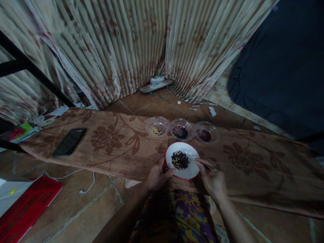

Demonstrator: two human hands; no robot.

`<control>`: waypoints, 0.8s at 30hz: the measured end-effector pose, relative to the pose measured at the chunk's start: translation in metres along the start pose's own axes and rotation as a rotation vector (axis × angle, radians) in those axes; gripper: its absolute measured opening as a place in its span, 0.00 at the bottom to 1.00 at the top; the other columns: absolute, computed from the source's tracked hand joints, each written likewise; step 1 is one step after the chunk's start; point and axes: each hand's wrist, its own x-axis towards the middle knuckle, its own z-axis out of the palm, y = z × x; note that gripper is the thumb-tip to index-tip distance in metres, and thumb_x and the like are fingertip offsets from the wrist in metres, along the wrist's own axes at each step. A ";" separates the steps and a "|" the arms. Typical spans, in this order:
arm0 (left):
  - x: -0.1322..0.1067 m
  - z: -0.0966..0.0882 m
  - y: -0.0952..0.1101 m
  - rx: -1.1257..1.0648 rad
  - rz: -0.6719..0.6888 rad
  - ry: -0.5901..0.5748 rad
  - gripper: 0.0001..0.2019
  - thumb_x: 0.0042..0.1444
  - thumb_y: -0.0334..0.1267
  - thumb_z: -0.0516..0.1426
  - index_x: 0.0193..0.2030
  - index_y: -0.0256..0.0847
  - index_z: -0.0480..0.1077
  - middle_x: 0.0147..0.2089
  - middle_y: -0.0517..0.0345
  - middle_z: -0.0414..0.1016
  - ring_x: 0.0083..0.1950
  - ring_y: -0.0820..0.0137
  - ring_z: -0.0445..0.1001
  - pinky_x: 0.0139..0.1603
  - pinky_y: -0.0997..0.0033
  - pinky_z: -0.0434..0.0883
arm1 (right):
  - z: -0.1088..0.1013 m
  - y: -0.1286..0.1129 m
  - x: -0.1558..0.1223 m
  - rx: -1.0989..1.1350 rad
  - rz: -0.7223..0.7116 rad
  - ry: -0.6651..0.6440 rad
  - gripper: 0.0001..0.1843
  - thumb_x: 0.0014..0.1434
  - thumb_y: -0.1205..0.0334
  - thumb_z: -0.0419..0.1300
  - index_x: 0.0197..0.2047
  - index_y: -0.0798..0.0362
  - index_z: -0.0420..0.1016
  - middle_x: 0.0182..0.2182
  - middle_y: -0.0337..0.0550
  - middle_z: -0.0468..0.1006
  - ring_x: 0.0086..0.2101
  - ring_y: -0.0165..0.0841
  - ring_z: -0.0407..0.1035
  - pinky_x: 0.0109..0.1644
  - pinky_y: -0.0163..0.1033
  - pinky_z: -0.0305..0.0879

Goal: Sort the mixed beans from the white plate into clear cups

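Note:
A white bowl with a red rim (191, 172) stands near the front edge of the cloth, with mixed dark and pale beans (180, 160) heaped inside. My left hand (157, 176) grips its left rim, thumb on top. Between the fingers of my right hand (212, 179) is a thin tweezers-like metal tool (206, 164), its tip over the bowl beside the beans. Just behind stand three clear plastic bowls: the left one (164, 120) holds pale yellow beans, the middle one (180, 121) black beans, the right one (214, 130) dark red beans.
A brown flowered cloth (121, 158) covers the long low table. On its left lies a black phone (69, 141). Beyond are a skateboard (157, 86), white scraps and striped curtains (121, 44). A red item (32, 206) and a white cable (93, 179) lie on the tiled floor.

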 end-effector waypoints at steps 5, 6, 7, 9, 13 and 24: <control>0.000 0.000 -0.003 -0.072 -0.005 -0.034 0.26 0.55 0.41 0.60 0.60 0.40 0.62 0.51 0.55 0.77 0.51 0.66 0.75 0.55 0.66 0.70 | -0.002 -0.003 0.004 0.005 0.019 0.001 0.18 0.60 0.47 0.57 0.39 0.51 0.81 0.39 0.49 0.81 0.41 0.41 0.75 0.43 0.43 0.70; 0.000 0.000 -0.001 -0.075 -0.013 -0.031 0.26 0.54 0.41 0.60 0.60 0.39 0.62 0.51 0.55 0.77 0.51 0.65 0.75 0.54 0.66 0.70 | -0.002 -0.002 0.004 0.008 0.020 -0.002 0.18 0.60 0.47 0.57 0.39 0.51 0.81 0.40 0.49 0.81 0.41 0.41 0.75 0.43 0.43 0.70; -0.001 0.000 0.000 -0.071 -0.024 -0.023 0.26 0.54 0.42 0.61 0.59 0.39 0.63 0.50 0.55 0.77 0.51 0.65 0.75 0.53 0.67 0.70 | -0.002 -0.002 0.004 0.009 0.020 -0.004 0.19 0.60 0.46 0.57 0.39 0.51 0.81 0.40 0.50 0.81 0.41 0.41 0.75 0.43 0.44 0.70; -0.002 0.000 0.005 -0.052 -0.044 0.000 0.26 0.53 0.42 0.61 0.58 0.39 0.64 0.48 0.55 0.78 0.50 0.64 0.75 0.52 0.68 0.71 | -0.001 0.000 0.003 0.000 0.019 -0.014 0.19 0.60 0.46 0.57 0.39 0.52 0.81 0.40 0.50 0.81 0.41 0.42 0.75 0.43 0.44 0.70; -0.002 0.001 0.009 -0.058 -0.050 0.011 0.27 0.53 0.41 0.61 0.59 0.39 0.64 0.46 0.56 0.79 0.49 0.64 0.75 0.51 0.68 0.71 | 0.000 0.004 0.001 -0.030 0.025 -0.030 0.19 0.59 0.46 0.57 0.39 0.52 0.81 0.39 0.50 0.81 0.41 0.42 0.74 0.45 0.46 0.68; 0.000 0.001 0.003 -0.122 -0.051 -0.033 0.28 0.52 0.42 0.62 0.59 0.39 0.63 0.47 0.55 0.78 0.50 0.65 0.75 0.53 0.66 0.71 | 0.004 0.008 0.000 -0.040 0.022 -0.048 0.20 0.60 0.45 0.56 0.38 0.51 0.81 0.41 0.50 0.81 0.43 0.43 0.73 0.48 0.47 0.67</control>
